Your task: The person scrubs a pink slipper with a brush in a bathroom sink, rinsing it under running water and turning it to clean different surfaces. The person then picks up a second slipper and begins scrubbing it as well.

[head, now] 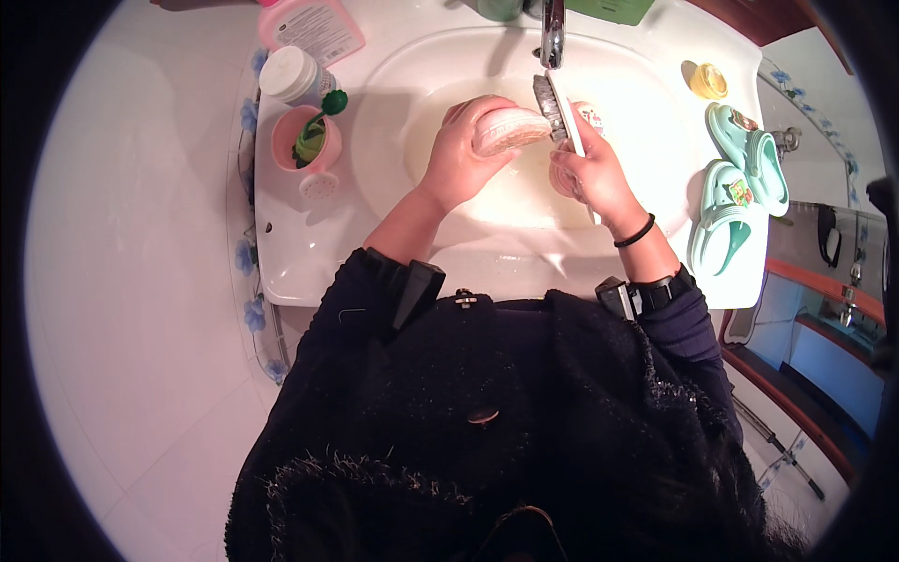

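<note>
My left hand [463, 147] grips a small pale pink shoe [511, 131] above the washbasin [379, 140]. The shoe is tilted, and brownish marks show along its lower edge. In my right hand [597, 172] is a white-handled scrub brush [566, 116], held upright with its grey bristles facing left. The bristles are at the toe end of the shoe; whether they touch it I cannot tell. Cloudy, pale water fills the lower basin. Behind my right hand a second pink shoe [590, 116] with small printed or attached decorations lies in the basin, mostly hidden.
A chrome faucet [553, 35] juts over the basin. Mint-green clogs [730, 204] and a yellow cup-like item [708, 81] stand on the right rim. At left are a pink toy watering can [302, 144], a white-lidded jar [289, 76] and a pink bottle [312, 31].
</note>
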A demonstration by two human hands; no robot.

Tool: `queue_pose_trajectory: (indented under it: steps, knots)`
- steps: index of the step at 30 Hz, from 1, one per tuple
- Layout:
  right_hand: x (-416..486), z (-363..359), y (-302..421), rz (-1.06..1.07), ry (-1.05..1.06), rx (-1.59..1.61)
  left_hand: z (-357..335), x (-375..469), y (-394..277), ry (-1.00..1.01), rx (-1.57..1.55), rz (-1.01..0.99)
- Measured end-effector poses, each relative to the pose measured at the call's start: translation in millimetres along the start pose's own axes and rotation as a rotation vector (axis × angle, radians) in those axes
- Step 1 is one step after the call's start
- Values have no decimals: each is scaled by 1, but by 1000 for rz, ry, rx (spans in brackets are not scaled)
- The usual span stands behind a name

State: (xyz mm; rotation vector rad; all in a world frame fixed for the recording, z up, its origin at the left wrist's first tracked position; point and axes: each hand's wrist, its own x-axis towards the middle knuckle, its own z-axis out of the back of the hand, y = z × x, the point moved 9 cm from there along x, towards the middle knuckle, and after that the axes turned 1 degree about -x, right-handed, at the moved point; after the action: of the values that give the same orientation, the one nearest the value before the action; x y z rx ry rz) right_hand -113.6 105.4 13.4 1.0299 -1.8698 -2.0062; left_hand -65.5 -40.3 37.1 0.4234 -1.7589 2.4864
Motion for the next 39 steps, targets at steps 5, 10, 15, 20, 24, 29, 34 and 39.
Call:
queue_pose_trajectory:
  steps: [5, 10, 15, 20, 24, 29, 34, 39]
  knots:
    - [-14, -19, 34, 233, -57, -422, -1, 5, -8, -32, 241, -92]
    - [-12, -15, 47, 280, -188, -664, 11, 2, -17, -126, 471, -52]
    - [-19, -15, 54, 499, -232, -640, 8, 5, -11, -103, 368, 0]
    - [-11, -16, 41, 410, -216, -708, 10, 4, -11, -128, 472, -3]
    - [-8, -6, 35, 352, -306, -667, 11, 5, -16, -146, 419, -62]
    - [-10, -17, 37, 487, -222, -701, 10, 5, -5, -109, 415, 70]
    - [-5, -2, 23, 170, -290, -632, 9, 6, -11, -100, 283, 41]
    - [-8, -21, 31, 185, -148, -699, 5, 4, 1, -13, 359, 245]
